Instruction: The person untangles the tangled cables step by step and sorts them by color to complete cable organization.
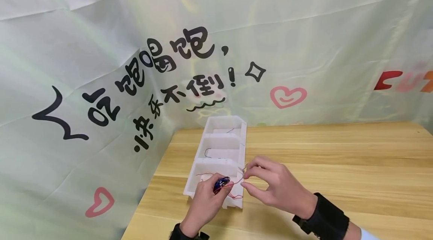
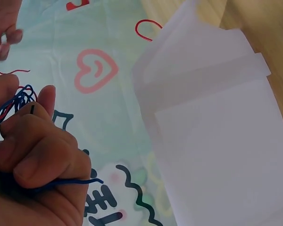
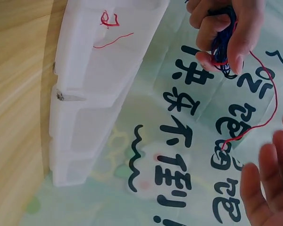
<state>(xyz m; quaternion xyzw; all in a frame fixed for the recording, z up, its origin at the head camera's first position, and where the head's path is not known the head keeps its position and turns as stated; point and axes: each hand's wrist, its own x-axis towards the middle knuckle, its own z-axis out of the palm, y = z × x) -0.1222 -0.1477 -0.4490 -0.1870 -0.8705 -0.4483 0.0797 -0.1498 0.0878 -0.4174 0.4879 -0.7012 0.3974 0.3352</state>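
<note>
My left hand [image 1: 207, 199] grips a tangled bundle of thin wires [image 3: 221, 44], mostly dark blue with some red, above the front of a white bin [image 1: 200, 170]. One red wire [image 3: 276, 96] trails out of the bundle in a loose curve toward my right hand [image 1: 275, 181]. The right thumb and forefinger stand a little apart beside that wire. In the right wrist view its fingers [image 3: 273, 174] look loose and apart from the wire's end. A blue wire end [image 2: 92, 181] pokes out below the left hand's curled fingers.
The bin has three compartments in a row. Red wires [image 1: 235, 196] lie in the front one, a dark wire [image 1: 205, 152] in the middle one, another dark wire [image 1: 230, 130] in the back one. A printed cloth [image 1: 321, 44] hangs behind the wooden table [image 1: 331, 149].
</note>
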